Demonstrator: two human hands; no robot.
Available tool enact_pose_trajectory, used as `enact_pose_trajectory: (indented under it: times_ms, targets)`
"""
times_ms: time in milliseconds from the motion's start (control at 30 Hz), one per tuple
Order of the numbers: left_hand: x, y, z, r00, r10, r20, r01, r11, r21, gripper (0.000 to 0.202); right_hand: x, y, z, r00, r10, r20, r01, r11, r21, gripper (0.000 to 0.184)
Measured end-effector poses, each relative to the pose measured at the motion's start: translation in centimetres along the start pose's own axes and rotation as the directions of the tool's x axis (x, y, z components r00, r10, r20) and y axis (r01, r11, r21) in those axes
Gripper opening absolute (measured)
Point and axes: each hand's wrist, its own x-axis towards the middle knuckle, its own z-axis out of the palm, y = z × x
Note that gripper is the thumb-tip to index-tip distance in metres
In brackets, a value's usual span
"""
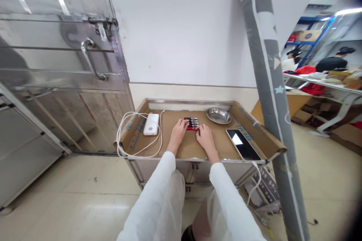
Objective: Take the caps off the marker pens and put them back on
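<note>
A short row of black marker pens (193, 122) lies crosswise on the cardboard-covered table top (181, 147), with silvery or white parts toward their right ends. Closest to me in that row is a red marker pen (191, 128). My left hand (178, 132) has its fingers bent and pressed together at the left end of the red pen, close to the black ones. At the red pen's right end, my right hand (205, 136) is closed with its fingertips on it. The fingers partly cover both ends of the pens.
A white power bank (151, 124) with a looped white cable (161, 135) lies left. At the right are a round metal dish (218, 115) and a phone (242, 145). Raised cardboard sides edge the table. A tall grey roll (271, 67) leans beside it. Two people sit far right.
</note>
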Motion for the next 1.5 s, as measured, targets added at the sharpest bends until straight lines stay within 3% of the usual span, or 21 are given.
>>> enact_pose_trajectory:
  times_ms: [300,467,700,933,1500]
  targets:
    - [-0.18,-0.09,-0.26,0.999,-0.040,-0.001,0.040,0.998,-0.047,0.021,0.10,-0.04,0.35,0.998,-0.050,0.026,0.048,0.998,0.042,0.011]
    - [-0.19,-0.06,-0.32,0.999,-0.041,0.035,0.044,0.997,-0.069,0.019,0.24,0.11,0.24,0.997,-0.060,-0.052,0.063,0.996,0.068,0.018]
    - [-0.12,0.09,-0.11,0.987,0.079,0.141,-0.066,0.993,-0.095,0.018,0.32,-0.10,-0.29,0.991,-0.081,-0.109,0.099,0.980,0.172,0.024]
    - [-0.19,0.00,-0.17,0.991,0.041,0.129,-0.034,0.998,-0.056,0.018,0.28,-0.29,-0.48,0.989,-0.023,-0.146,0.051,0.980,0.193,0.025]
    - [-0.07,0.18,-0.31,0.980,0.045,0.194,-0.020,0.991,-0.131,0.016,0.39,-0.21,-0.21,0.989,-0.100,-0.105,0.129,0.937,0.324,0.026]
